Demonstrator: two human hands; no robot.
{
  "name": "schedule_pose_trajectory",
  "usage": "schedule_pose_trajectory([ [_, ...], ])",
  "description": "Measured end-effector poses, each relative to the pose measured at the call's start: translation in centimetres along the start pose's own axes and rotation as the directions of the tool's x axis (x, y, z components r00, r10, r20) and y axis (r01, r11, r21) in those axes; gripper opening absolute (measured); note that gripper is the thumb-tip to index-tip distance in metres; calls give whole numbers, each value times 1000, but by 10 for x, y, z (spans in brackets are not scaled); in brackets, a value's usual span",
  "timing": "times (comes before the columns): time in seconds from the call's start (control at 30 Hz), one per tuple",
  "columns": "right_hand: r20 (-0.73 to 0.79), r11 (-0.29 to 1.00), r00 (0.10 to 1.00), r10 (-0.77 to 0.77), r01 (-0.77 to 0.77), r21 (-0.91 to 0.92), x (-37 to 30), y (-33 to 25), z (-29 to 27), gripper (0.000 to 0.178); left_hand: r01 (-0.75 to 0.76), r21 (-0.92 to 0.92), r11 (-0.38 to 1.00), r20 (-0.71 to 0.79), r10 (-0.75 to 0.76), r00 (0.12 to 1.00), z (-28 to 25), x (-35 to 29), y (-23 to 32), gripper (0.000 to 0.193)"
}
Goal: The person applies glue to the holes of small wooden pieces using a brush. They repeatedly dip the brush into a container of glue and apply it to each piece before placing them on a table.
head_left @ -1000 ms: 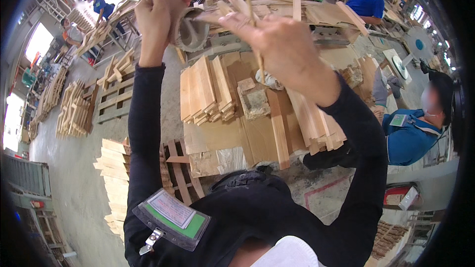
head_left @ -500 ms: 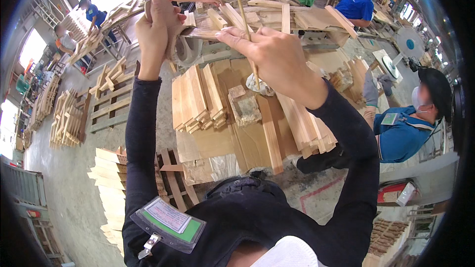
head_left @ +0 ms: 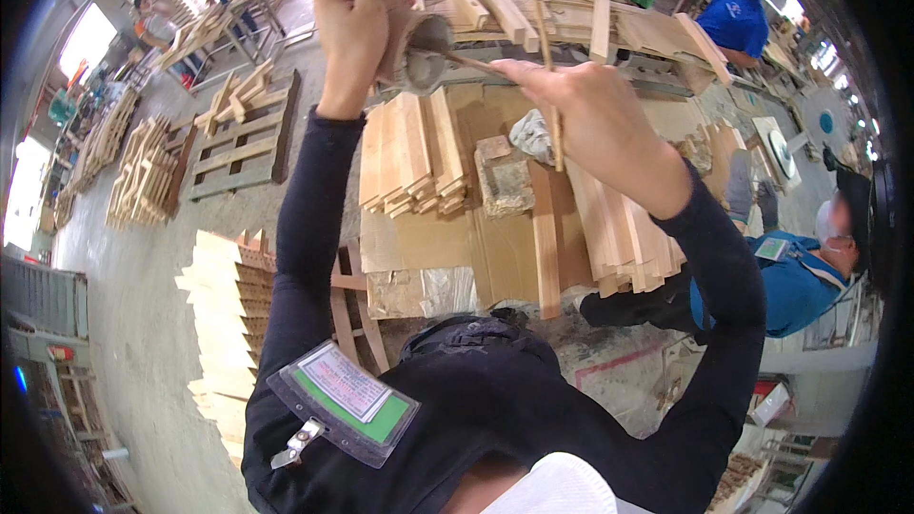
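Note:
My left hand (head_left: 354,33), raised at the upper middle, is closed around a round, cup-like container (head_left: 419,71) with a pale, stained wall. A beige piece (head_left: 387,43) shows under its fingers; its kind I cannot make out. My right hand (head_left: 595,109) pinches a thin, flat wooden stick (head_left: 468,61) whose far end reaches the container's mouth. A long, thin bamboo-like stick (head_left: 534,0) runs upright past the right fingers and seems held between them. Below lie stacked wood slats (head_left: 409,152), a crusted, box-shaped block (head_left: 505,181) and a crumpled whitish cloth (head_left: 532,136).
Cardboard (head_left: 428,243) covers the surface before me, with more slats (head_left: 624,238) at its right. A wooden pallet (head_left: 249,148) and a tall wood stack (head_left: 224,314) stand left. A co-worker in blue (head_left: 781,286) is close at right; others stand around a far bench.
Both hands have shifted right and up in the picture. The flat stick's end, earlier visible in front of the container, now sits at its mouth. The view has turned slightly.

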State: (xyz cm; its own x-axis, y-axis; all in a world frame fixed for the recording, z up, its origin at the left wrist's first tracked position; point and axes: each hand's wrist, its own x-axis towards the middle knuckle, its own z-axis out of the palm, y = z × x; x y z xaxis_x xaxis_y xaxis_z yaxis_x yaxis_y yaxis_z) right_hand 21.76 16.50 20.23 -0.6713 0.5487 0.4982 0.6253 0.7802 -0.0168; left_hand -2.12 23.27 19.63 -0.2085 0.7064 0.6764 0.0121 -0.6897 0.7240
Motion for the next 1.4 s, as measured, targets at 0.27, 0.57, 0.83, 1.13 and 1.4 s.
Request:
schedule_pose_trajectory([
  [0.27,40,969,998,-57,46,241,0,-3,-12,27,-20,-93,995,-12,19,1000,4,-6,7,46],
  [0.57,-93,987,995,35,-49,-151,1,-1,-17,40,13,73,997,-60,-9,998,7,9,12,42],
  [0.83,-163,932,984,-65,2,-363,-7,13,7,48,-67,264,962,-36,79,996,18,7,29,41],
  [1.13,-15,994,996,84,-83,69,-16,6,-5,33,-64,248,967,-19,71,997,23,1,34,39],
  [1.4,70,886,993,91,-113,450,-23,7,-10,26,-162,501,850,-79,232,969,26,2,15,44],
])
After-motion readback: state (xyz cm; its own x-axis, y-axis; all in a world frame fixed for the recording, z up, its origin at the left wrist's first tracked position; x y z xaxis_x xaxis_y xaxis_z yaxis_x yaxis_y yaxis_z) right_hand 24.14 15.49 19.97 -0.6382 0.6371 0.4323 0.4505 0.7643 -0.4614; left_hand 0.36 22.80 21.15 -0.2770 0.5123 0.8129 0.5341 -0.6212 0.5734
